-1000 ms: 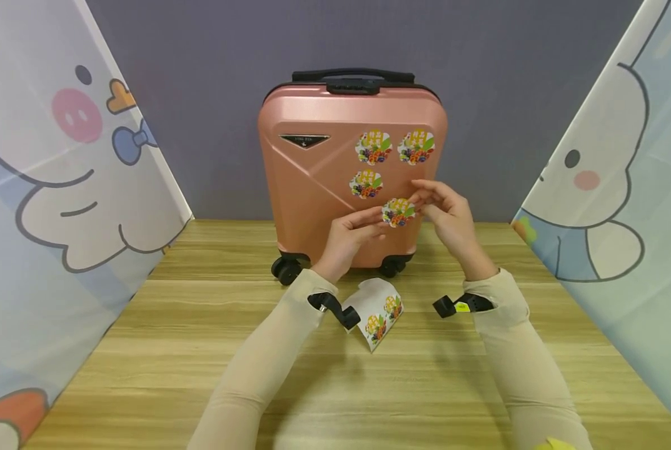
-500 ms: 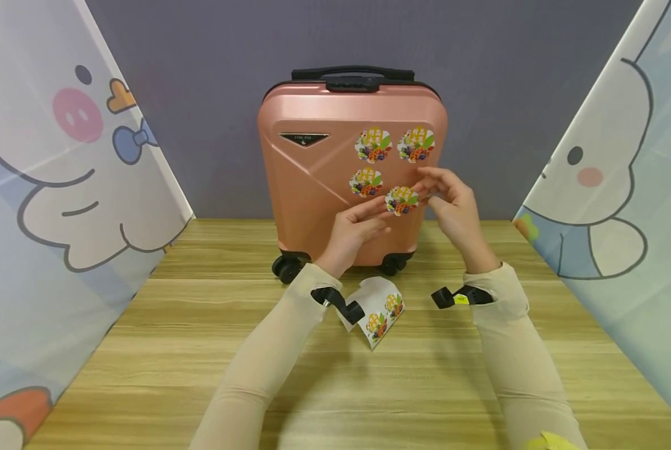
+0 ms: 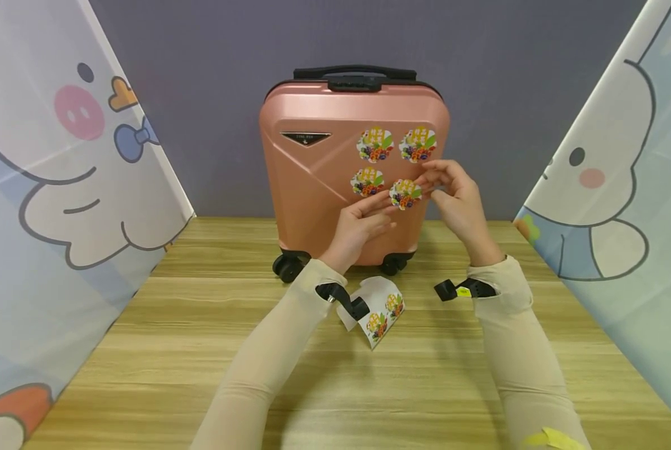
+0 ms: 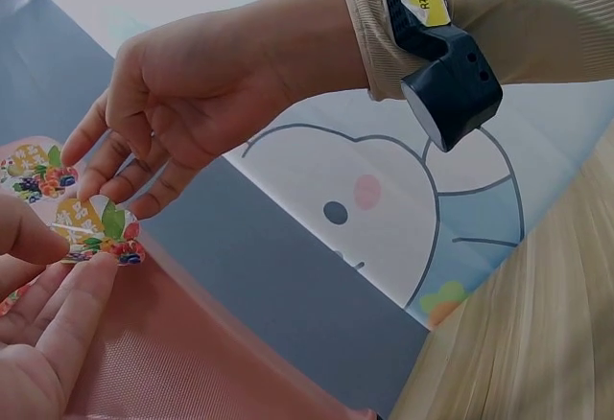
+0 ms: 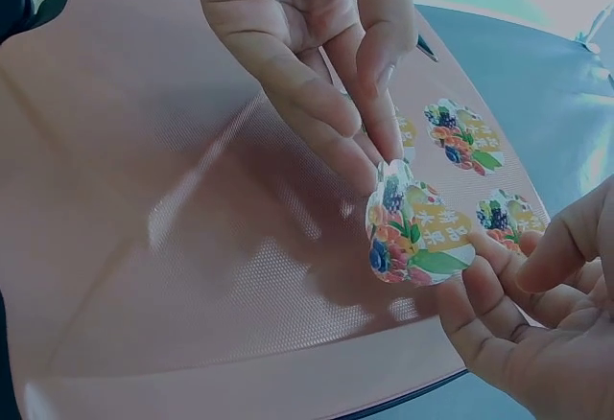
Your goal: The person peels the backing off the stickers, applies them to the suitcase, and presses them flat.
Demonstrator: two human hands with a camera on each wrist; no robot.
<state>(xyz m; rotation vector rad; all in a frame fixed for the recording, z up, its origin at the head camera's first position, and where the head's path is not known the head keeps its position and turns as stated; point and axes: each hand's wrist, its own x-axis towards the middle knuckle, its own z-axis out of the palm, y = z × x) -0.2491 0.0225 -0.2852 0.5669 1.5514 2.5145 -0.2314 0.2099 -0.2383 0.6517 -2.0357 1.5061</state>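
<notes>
A round fruit-print sticker [image 3: 405, 194] is held at its edges between both hands, in front of the lower right of a pink suitcase [image 3: 307, 212]. My left hand [image 3: 358, 228] holds its left edge with the fingertips. At the opposite edge, my right hand [image 3: 458, 197] pinches it, fingers partly behind it. In the right wrist view the sticker [image 5: 417, 228] faces the camera, with left fingertips at its upper edge. Three matching stickers are on the suitcase: upper middle [image 3: 375, 145], upper right [image 3: 418, 145] and one below [image 3: 367, 182].
A bent white sticker sheet [image 3: 377, 300] with two fruit stickers lies on the wooden table [image 3: 200, 350] before the suitcase. Black wheels [image 3: 287, 267] support the case, against a grey back panel [image 3: 200, 112]. Cartoon-printed panels [image 3: 59, 162] flank the table.
Both hands have risen and shifted slightly right with the sticker, bringing it nearer the level of the lower sticker on the case. The sheet stays where it was.
</notes>
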